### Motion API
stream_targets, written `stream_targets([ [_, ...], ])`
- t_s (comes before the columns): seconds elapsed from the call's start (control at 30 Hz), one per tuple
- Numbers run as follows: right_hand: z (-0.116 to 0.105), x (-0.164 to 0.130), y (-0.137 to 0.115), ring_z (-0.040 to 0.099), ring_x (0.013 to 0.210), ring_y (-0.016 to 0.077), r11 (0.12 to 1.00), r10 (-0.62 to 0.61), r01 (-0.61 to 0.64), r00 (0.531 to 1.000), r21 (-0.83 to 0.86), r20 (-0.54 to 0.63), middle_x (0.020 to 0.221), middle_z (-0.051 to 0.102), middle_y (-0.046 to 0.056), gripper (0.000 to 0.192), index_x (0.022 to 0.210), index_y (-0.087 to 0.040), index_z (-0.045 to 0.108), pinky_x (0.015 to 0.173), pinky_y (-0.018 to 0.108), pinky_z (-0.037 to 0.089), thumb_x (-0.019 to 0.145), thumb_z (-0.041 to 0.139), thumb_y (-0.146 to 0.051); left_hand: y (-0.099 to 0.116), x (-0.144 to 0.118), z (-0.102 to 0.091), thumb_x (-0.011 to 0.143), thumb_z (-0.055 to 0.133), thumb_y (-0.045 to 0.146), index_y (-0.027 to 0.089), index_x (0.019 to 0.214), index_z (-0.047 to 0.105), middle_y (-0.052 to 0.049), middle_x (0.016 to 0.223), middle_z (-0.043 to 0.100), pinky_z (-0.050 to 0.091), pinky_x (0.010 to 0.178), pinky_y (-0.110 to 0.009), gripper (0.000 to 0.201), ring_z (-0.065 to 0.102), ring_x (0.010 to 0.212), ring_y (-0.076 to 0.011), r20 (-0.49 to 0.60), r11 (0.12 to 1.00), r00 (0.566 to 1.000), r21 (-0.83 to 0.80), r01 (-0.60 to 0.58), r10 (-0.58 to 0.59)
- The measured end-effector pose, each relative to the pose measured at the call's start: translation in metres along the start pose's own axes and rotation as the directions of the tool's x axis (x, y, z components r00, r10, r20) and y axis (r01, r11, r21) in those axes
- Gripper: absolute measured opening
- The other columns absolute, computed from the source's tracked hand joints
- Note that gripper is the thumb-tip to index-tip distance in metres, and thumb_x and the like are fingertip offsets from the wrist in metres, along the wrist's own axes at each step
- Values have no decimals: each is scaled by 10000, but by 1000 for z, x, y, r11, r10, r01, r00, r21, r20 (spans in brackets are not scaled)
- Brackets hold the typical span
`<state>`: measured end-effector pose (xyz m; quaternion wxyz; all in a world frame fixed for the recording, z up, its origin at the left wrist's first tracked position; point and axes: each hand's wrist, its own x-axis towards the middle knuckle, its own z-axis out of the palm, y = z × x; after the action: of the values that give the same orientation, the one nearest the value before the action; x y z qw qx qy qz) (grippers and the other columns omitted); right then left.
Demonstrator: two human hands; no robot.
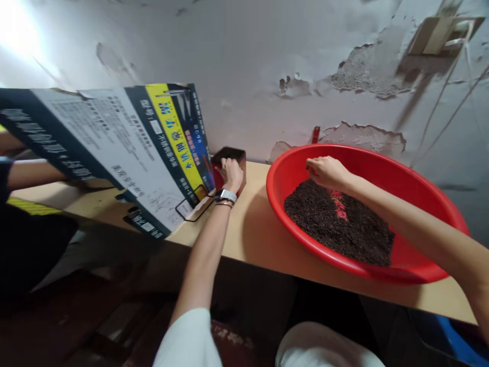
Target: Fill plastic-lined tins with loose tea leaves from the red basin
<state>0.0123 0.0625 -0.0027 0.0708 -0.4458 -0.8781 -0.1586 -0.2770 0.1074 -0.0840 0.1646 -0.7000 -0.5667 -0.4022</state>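
My left hand (231,176), wearing a watch (226,195), is at a small dark box (242,165). Its fingers curl down at the box's opening, and their tips are hidden. Something red shows beside them inside. Above the left part of a wide red basin (424,204) is my right hand (325,171), fingers drawn together; whatever they hold is too small to make out. Dark, loose grain-like material (324,224) fills the basin's bottom, with a red patterned patch (339,205) showing amid it.
A large printed carton (126,148) leans on the narrow tabletop (254,244) at left, a black wire stand (194,211) by its lower edge. Beyond it, another person's arm (36,174) reaches in. Cords hang from a wall socket (445,35) above the basin.
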Motion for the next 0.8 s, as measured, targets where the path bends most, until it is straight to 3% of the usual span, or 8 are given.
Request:
stream_targets([
  [0.1,-10,-1,25,605,978,224,996,80,-83,989,-24,-121,1101,657,148,293,1121,-107,619,824,326,447,903,440,-186,38,25,-13,985,435,286,188,984,605,-97,1055,632,364,1064,-568,197,449,1221,-317,-13,992,992,-30,124,-124],
  [0.2,-23,-8,51,519,1182,277,988,123,-145,949,-54,-290,1320,527,193,380,1270,-81,519,947,400,431,926,452,-228,100,50,-25,999,433,342,183,976,589,-117,1162,597,315,1090,-586,224,378,1258,-321,4,989,994,-99,-113,114],
  [0.27,-30,-22,69,426,1294,313,981,136,-177,923,-84,-360,1434,402,219,437,1329,-59,450,1006,451,393,959,429,-290,147,62,-26,996,452,348,171,998,591,-124,1181,590,326,1081,-577,226,380,1246,-320,72,945,954,-181,-274,290],
  [0.43,-21,-88,109,321,1349,381,928,256,-342,872,-147,-417,1471,321,242,588,1396,-73,376,1034,559,334,953,448,-454,238,62,11,911,618,332,132,951,656,-116,1033,652,409,1012,-507,208,494,1149,-311,139,820,857,-400,-410,497],
  [0.5,-6,-113,121,340,1331,380,914,285,-364,890,-177,-357,1415,409,229,569,1357,-101,449,1033,556,321,919,514,-459,258,54,35,859,674,291,126,939,688,-102,975,672,450,962,-451,183,545,1077,-285,200,804,818,-412,-429,539],
  [0.6,24,-131,134,482,1204,322,935,284,-302,952,-186,-116,1198,600,187,393,1181,-114,606,1021,461,326,892,574,-379,275,40,65,806,715,245,142,988,728,-103,1009,687,485,877,-372,209,596,1005,-258,370,843,764,-332,-423,529],
  [0.7,56,-125,144,588,1050,262,960,267,-254,957,-119,111,1092,672,159,303,1118,-111,651,899,340,383,890,582,-298,280,29,85,818,674,215,153,1051,741,-122,1094,685,488,815,-336,251,628,1002,-264,516,876,711,-217,-430,477],
  [0.8,85,-109,151,617,1044,244,979,203,-199,954,-42,219,1151,678,153,286,1145,-114,649,792,282,392,905,549,-233,276,19,102,842,580,150,109,1036,748,-163,1132,677,459,863,-349,259,636,1029,-273,581,870,674,-135,-473,457],
])
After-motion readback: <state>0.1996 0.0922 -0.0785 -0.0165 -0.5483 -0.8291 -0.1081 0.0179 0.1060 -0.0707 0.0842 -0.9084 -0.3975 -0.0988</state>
